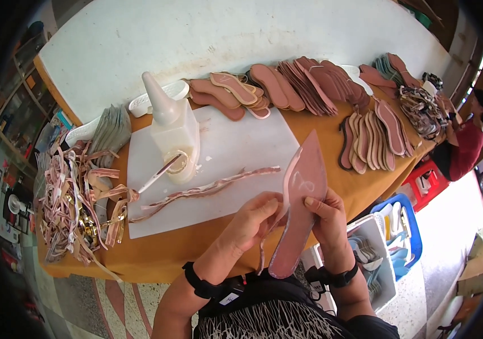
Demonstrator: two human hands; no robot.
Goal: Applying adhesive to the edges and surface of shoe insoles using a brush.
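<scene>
My right hand (328, 217) grips a brownish-pink shoe insole (305, 186), thumb on its face and fingers behind. The insole is held up tilted, wide end at the top, with a pale mark on it. My left hand (257, 219) is closed at the insole's left edge, pinching a thin pinkish strip (288, 179). This strip runs along the upper left edge, and its loose end hangs below the hand. On the white board (236, 133) lie more strips (213, 186). A white glue container (175, 135) with a conical top stands there, a brush (159, 174) resting in its opening.
Strap pieces (77, 203) heap at the table's left end. Stacked insoles (303, 85) line the wall, and more insoles (374, 135) lie at right. Below stand a white crate (385, 282) and a blue basket (414, 226). Another person (467, 141) sits at the far right.
</scene>
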